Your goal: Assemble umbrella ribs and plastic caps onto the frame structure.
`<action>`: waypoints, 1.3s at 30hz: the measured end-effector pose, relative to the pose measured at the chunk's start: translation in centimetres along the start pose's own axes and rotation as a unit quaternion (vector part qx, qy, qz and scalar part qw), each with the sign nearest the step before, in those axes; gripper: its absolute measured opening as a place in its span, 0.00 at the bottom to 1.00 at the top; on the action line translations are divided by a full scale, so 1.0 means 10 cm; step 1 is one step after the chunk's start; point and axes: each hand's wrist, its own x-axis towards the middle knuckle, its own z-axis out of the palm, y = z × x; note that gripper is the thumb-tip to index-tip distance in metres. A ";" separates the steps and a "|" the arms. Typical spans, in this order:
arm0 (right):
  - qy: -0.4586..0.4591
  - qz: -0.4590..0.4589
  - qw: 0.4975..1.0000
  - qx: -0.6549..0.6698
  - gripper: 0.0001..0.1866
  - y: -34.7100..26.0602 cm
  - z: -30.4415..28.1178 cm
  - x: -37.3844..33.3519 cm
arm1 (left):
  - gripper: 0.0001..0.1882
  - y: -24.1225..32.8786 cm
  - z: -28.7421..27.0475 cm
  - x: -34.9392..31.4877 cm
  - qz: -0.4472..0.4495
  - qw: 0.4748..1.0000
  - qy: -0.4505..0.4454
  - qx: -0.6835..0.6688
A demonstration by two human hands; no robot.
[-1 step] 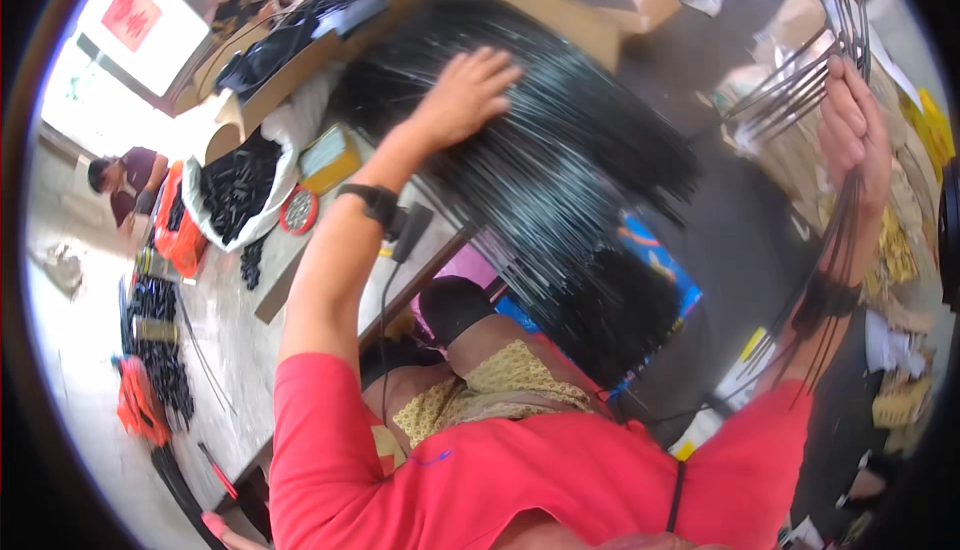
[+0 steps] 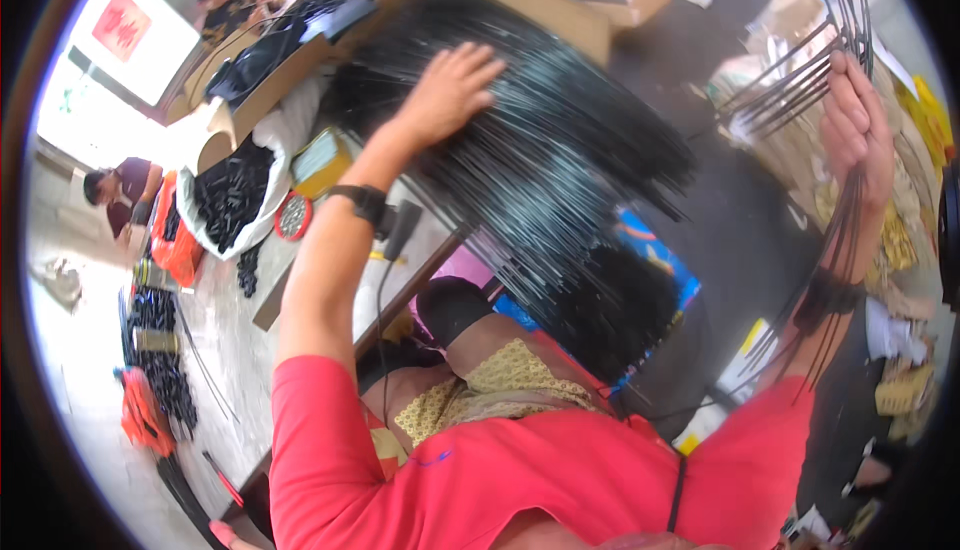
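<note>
A wide heap of long, thin black rods (image 2: 560, 190) stretches from the table's far side toward my lap. On its upper part rests my left hand (image 2: 452, 95), fingers stretched and lightly spread, with nothing gripped. Out at the far right, my right hand (image 2: 858, 125) is closed round a loose bunch of similar thin black rods (image 2: 785, 90). Some rods in that bunch fan out above and beside the fist, while others trail down along my right forearm. Whether the rods are wire or plastic I cannot tell.
Left of the heap, the table (image 2: 235, 335) carries a white sack of black parts (image 2: 235, 195), a red round dish of small metal pieces (image 2: 293, 216) and a yellow box (image 2: 322, 162). A cardboard box (image 2: 290, 75) stands behind. Papers and wrappings (image 2: 900, 340) litter the right. Two people sit farther off.
My left hand has slid slightly left over the rods. The right hand keeps its hold on the bunch, nearly still. The whole view has shifted a little.
</note>
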 end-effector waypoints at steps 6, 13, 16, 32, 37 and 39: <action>0.032 -0.031 0.999 -0.004 0.14 -0.19 -0.28 -0.16 | 0.28 -0.04 -0.14 0.10 -0.007 0.995 -0.094 -0.008; -0.010 -0.034 0.999 0.006 0.14 -0.04 -0.43 -0.11 | 0.33 1.29 -0.37 0.52 0.116 0.992 -0.048 -0.002; -0.005 -0.032 0.999 0.023 0.15 -0.05 -0.52 -0.12 | 0.34 2.22 -0.23 0.81 0.264 0.964 -0.026 0.001; 0.037 -0.024 0.998 0.041 0.14 -0.22 -1.05 -0.60 | 0.44 3.32 0.47 1.50 0.259 0.860 -0.358 0.255; 0.016 -0.021 0.998 0.056 0.14 -0.23 -0.90 -0.56 | 0.45 3.04 0.54 1.39 0.264 0.892 -0.279 0.238; -0.019 -0.021 0.998 0.062 0.14 -0.21 -0.77 -0.45 | 0.41 2.88 0.60 1.30 0.266 0.915 -0.208 0.222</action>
